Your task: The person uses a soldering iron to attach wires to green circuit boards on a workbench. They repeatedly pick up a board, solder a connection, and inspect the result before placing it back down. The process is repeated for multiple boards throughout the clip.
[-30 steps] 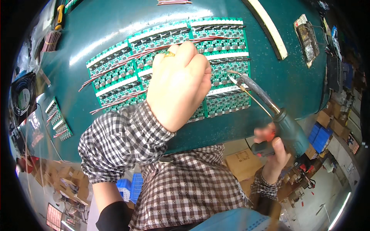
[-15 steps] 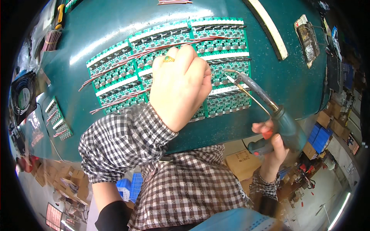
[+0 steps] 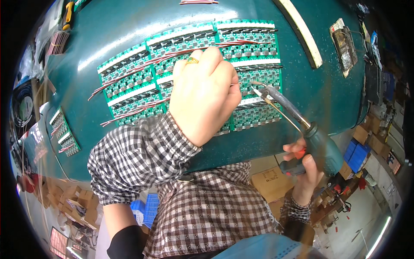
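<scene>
Green circuit boards (image 3: 256, 118) lie joined in rows on the table, with white strips, black parts and bundles of red, white and dark wires (image 3: 129, 113) across them. My left hand (image 3: 205, 97), a ring on one finger, is closed in a pinch low over the middle boards. Its fingertips are mostly hidden, and what they hold is too small to make out. My right hand (image 3: 308, 162) grips a green-handled soldering gun (image 3: 321, 144) with a red trigger. Its tip and thin metal feed tube point at the boards just right of my left hand.
A small separate circuit board (image 3: 64, 131) lies at the left, near a black fan (image 3: 26, 105). A yellow-handled tool (image 3: 67, 16) and a wire bundle (image 3: 57, 43) are at the far left. A curved white-topped strip (image 3: 299, 32) and a dark, stained block (image 3: 345, 47) lie at the right.
My left hand has shifted slightly right, still pinched. The soldering gun has dropped a little toward me, its tip still over the right-hand boards.
</scene>
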`<state>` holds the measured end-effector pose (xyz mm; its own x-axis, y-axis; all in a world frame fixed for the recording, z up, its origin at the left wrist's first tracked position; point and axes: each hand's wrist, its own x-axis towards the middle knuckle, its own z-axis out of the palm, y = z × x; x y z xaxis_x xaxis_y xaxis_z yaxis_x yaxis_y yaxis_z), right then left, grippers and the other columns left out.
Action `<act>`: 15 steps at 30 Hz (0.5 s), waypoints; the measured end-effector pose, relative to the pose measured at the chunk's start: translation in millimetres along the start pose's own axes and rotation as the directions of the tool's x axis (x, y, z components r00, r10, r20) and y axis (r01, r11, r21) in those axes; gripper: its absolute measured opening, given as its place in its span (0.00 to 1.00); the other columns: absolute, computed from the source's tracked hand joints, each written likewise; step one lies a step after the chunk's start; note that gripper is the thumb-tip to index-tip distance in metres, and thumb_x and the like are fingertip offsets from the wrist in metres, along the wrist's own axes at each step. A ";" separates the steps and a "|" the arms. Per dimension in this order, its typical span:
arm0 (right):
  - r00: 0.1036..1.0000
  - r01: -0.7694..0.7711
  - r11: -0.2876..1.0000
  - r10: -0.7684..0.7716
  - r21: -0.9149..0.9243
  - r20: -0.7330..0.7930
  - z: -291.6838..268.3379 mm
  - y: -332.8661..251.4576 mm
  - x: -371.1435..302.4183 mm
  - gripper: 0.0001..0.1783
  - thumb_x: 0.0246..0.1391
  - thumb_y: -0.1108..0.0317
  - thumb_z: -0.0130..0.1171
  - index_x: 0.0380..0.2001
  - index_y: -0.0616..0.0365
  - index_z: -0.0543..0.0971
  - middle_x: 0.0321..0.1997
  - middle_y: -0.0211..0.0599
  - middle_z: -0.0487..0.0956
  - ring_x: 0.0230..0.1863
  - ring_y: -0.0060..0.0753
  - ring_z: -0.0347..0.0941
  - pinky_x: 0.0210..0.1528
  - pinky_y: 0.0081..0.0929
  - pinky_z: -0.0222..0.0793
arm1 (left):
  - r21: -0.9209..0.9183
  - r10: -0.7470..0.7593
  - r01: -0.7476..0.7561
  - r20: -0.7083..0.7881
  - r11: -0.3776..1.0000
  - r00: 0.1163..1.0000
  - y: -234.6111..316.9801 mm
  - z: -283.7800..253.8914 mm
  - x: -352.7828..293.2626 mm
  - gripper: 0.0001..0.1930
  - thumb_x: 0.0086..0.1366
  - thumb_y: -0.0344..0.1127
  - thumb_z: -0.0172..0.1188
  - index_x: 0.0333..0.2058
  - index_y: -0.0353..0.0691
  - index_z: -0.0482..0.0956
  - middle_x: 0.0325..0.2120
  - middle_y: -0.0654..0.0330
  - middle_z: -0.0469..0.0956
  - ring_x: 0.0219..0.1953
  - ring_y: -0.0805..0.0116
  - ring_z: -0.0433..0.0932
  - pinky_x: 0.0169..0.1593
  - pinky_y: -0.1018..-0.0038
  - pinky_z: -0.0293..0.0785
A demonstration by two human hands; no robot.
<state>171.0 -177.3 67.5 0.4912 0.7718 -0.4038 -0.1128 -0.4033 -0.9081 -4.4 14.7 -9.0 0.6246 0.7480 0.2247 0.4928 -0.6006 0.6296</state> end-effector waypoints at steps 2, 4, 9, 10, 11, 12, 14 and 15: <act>0.999 -0.007 0.999 0.005 0.049 0.032 -2.3 0.1 -0.3 0.25 0.50 0.64 0.60 0.46 0.73 0.72 0.36 0.47 0.76 0.37 0.45 0.79 0.34 0.31 0.80 | -0.020 -0.011 0.011 0.011 1.000 1.000 0.4 -0.6 0.8 0.10 0.44 0.26 0.64 0.25 0.44 0.72 0.26 0.63 0.68 0.32 0.62 0.69 0.35 0.67 0.60; 0.999 -0.016 0.999 0.015 0.043 0.030 -2.3 -1.6 0.2 0.24 0.50 0.65 0.60 0.46 0.73 0.72 0.36 0.47 0.76 0.36 0.45 0.79 0.33 0.31 0.80 | -0.019 -0.008 0.008 0.006 1.000 1.000 -0.9 -0.6 1.1 0.09 0.44 0.26 0.64 0.25 0.44 0.72 0.26 0.63 0.68 0.32 0.62 0.69 0.35 0.67 0.60; 0.995 -0.054 0.996 0.060 0.075 -0.075 2.2 -0.2 -2.4 0.24 0.50 0.65 0.59 0.45 0.74 0.72 0.36 0.46 0.76 0.35 0.45 0.79 0.32 0.31 0.80 | -0.011 -0.007 0.007 0.007 1.000 1.000 -0.3 -2.1 1.2 0.09 0.45 0.27 0.64 0.25 0.44 0.73 0.26 0.63 0.68 0.32 0.62 0.69 0.36 0.68 0.59; 0.995 -0.052 0.995 0.058 0.080 -0.076 2.3 0.3 -1.8 0.23 0.51 0.65 0.59 0.45 0.73 0.72 0.36 0.46 0.76 0.34 0.44 0.79 0.31 0.30 0.80 | -0.010 -0.009 0.009 0.009 1.000 1.000 0.0 -2.4 1.1 0.09 0.45 0.27 0.64 0.25 0.44 0.73 0.26 0.63 0.67 0.32 0.62 0.69 0.36 0.68 0.59; 0.995 -0.050 0.995 0.057 0.085 -0.077 2.2 0.4 -1.3 0.23 0.51 0.65 0.58 0.45 0.73 0.72 0.36 0.46 0.76 0.34 0.44 0.79 0.31 0.30 0.80 | -0.009 -0.012 0.012 0.011 1.000 1.000 0.3 -2.6 1.1 0.09 0.46 0.27 0.64 0.25 0.44 0.73 0.26 0.63 0.67 0.32 0.63 0.69 0.36 0.68 0.59; 0.997 -0.050 0.995 0.055 0.089 -0.053 -0.3 0.7 -0.2 0.24 0.51 0.64 0.58 0.46 0.73 0.71 0.36 0.45 0.76 0.34 0.44 0.79 0.32 0.32 0.80 | -0.006 -0.009 0.009 0.014 1.000 1.000 0.3 -2.7 1.2 0.09 0.46 0.27 0.64 0.25 0.44 0.73 0.26 0.64 0.67 0.32 0.63 0.69 0.36 0.68 0.59; 0.999 -0.050 0.994 0.051 0.095 -0.009 -7.8 2.7 2.8 0.25 0.52 0.62 0.58 0.48 0.72 0.70 0.35 0.44 0.76 0.35 0.43 0.79 0.36 0.36 0.80 | -0.003 0.001 -0.001 0.020 1.000 1.000 -0.2 -3.0 1.8 0.09 0.46 0.27 0.64 0.25 0.44 0.73 0.26 0.64 0.67 0.32 0.63 0.69 0.36 0.68 0.59; 1.000 0.024 0.991 -0.024 0.133 -0.002 -7.8 5.2 7.7 0.26 0.53 0.61 0.58 0.48 0.72 0.70 0.35 0.43 0.75 0.36 0.42 0.78 0.40 0.39 0.78 | 0.009 0.007 -0.007 0.018 1.000 1.000 0.3 -3.0 1.8 0.09 0.46 0.27 0.64 0.25 0.44 0.73 0.26 0.64 0.67 0.33 0.63 0.69 0.36 0.68 0.59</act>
<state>180.9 -177.3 60.6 0.4958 0.7801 -0.3816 -0.2148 -0.3156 -0.9243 -4.9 16.8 -6.2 0.6388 0.7386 0.2153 0.4936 -0.6081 0.6217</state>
